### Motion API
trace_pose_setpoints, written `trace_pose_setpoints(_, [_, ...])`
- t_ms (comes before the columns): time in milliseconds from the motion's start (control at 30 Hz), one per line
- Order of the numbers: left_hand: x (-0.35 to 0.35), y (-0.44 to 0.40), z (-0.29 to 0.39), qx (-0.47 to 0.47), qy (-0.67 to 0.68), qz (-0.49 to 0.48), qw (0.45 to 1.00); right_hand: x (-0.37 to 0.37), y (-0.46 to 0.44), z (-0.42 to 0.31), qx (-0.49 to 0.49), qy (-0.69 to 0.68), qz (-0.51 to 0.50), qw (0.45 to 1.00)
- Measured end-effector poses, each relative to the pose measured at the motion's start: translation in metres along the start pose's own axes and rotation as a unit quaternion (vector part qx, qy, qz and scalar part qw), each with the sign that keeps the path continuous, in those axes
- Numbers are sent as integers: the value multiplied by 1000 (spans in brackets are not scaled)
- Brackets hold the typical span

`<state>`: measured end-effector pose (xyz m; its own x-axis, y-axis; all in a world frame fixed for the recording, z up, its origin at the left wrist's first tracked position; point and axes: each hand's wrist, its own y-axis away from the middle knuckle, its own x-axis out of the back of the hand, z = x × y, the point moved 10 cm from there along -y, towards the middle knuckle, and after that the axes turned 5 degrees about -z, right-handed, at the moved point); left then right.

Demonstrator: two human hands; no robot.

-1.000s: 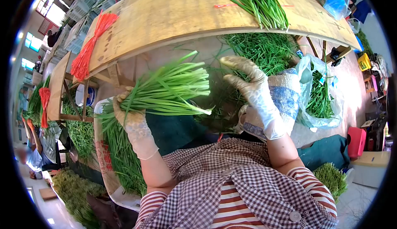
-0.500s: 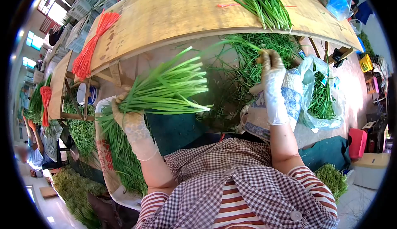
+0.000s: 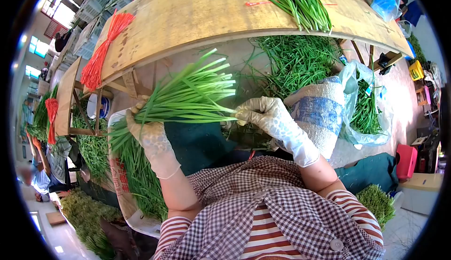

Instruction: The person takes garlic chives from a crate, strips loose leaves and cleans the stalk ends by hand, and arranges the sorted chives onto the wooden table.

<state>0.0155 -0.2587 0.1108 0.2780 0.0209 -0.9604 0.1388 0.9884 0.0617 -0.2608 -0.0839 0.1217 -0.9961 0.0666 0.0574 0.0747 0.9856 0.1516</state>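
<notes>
Table [image 3: 197,15] cropped above; left fingers [image 3: 139,104], half hidden, clamp green stalks [image 3: 188,105]; right fingers [image 3: 252,104] pinch one

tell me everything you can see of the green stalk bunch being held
The bunch of long, slender green stalks is gripped by the white-gloved left hand, no tie visible. Pale whitish ends fan toward the white-gloved right hand, which pinches a lower stalk end; green leaves droop beyond the left hand.
</notes>
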Motion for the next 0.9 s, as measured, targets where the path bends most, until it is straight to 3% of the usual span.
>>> trace_pose_setpoints(67, [-5,5,1,-18,-14,10,1000,4,5,-1,-67,10,1,998])
trace_pose_setpoints(200, [-5,8,12,-69,-68,31,995,41,-5,20,38,-84,65,994])
trace_pose_setpoints(233, [-8,11,12,-73,-67,38,994,52,-3,24,30,-10,102,994])
trace_pose_setpoints(300, [-6,10,12,-77,-64,42,994,44,1,-9,127,49,104,985])
trace_pose_setpoints(400, [-5,7,7,-72,-61,49,994,15,-1,-11,54,2,41,998])
trace_pose_setpoints(433, [-11,12,1,-69,-63,60,994,1,-4,-7,8,-92,3,996])
trace_pose_setpoints(500, [-12,14,0,-73,-67,76,992,3,-4,-13,59,-7,68,996])
trace_pose_setpoints(600, [-6,14,4,-86,-74,92,989,-4,-1,-15,2,-36,69,997])
trace_pose_setpoints(800, [-7,15,0,-91,-73,101,988,-2,1,-26,104,93,104,985])
trace_pose_setpoints(900, [-9,14,0,-96,-70,92,989,-7,5,-27,123,29,87,988])
